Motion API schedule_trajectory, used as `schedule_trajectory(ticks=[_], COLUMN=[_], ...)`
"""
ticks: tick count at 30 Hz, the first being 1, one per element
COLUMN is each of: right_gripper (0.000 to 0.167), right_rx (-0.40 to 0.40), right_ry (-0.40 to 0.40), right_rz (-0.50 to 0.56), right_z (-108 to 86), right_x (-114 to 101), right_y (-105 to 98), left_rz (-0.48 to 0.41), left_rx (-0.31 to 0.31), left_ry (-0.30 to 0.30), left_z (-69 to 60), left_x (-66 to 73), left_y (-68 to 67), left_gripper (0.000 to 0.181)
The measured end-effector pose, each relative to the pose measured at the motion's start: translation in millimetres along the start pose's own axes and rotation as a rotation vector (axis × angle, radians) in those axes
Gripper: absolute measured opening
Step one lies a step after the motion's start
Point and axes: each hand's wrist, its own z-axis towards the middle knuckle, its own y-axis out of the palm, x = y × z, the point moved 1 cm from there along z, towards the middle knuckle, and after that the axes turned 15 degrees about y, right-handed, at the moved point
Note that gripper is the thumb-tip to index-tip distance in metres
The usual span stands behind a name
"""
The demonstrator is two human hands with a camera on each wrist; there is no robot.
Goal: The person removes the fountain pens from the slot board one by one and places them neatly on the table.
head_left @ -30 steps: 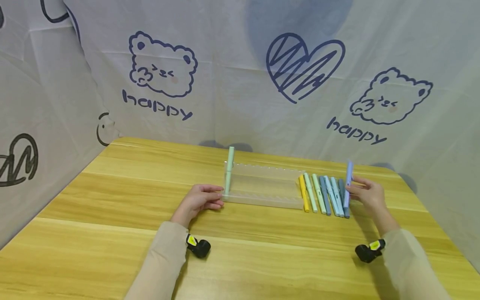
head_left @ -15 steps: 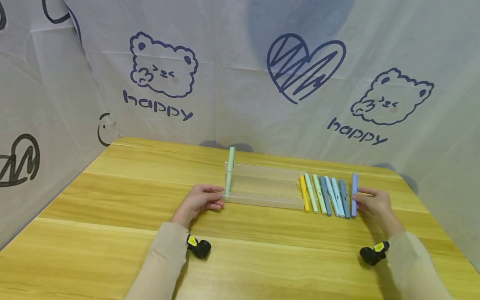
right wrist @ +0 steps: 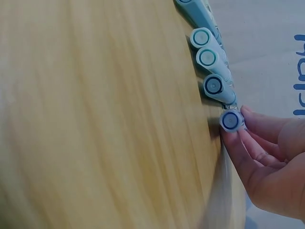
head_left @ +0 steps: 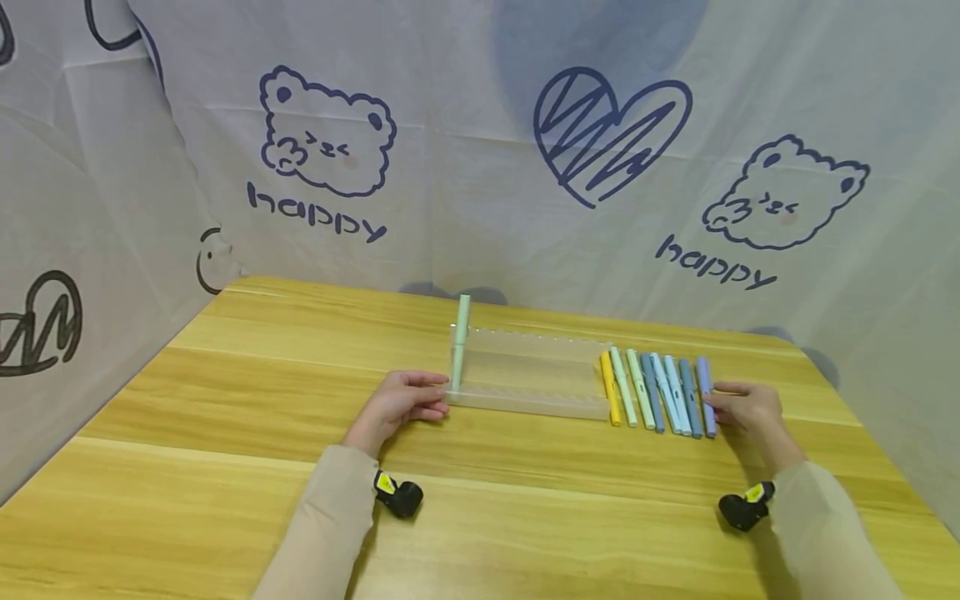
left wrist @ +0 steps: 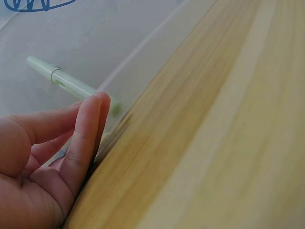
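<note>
A clear plastic pen rack [head_left: 534, 407] with a notched back edge stands on the table, and a pale green pen [head_left: 461, 333] leans upright in its left end. At that end's front corner, my left hand [head_left: 401, 402] holds the rack between thumb and fingers; part of the grip is hidden in the left wrist view. On the right, my right hand [head_left: 752, 410] pinches a purple pen [head_left: 706, 397], which lies at the right end of a row of pens. Its round end [right wrist: 230, 121] shows between thumb and fingers in the right wrist view.
Beside the rack's right end lie a yellow pen [head_left: 611, 388], two light green pens, two light blue pens and two grey-blue pens, including one [head_left: 691, 398] next to the purple pen. Behind the wooden table [head_left: 480, 517] hangs a printed white cloth [head_left: 465, 167].
My right hand has brought the purple pen from a raised, upright pose over the row's right end down to the table, where it lies alongside the others. The left hand and rack stay put.
</note>
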Motion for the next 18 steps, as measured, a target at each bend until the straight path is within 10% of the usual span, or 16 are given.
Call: schedule_trajectory(ticks=[18], right_gripper=[0.05], right_rx=[0.166], right_ry=[-0.006], right_rz=[-0.245], right_z=[4.4], right_x=[2.6], right_y=[1.4], left_rz=[-0.005], left_rx=[0.002], left_ry=[0.002], left_z=[0.0], left_x=[-0.7], left_y=[-1.3], left_gripper=[0.035])
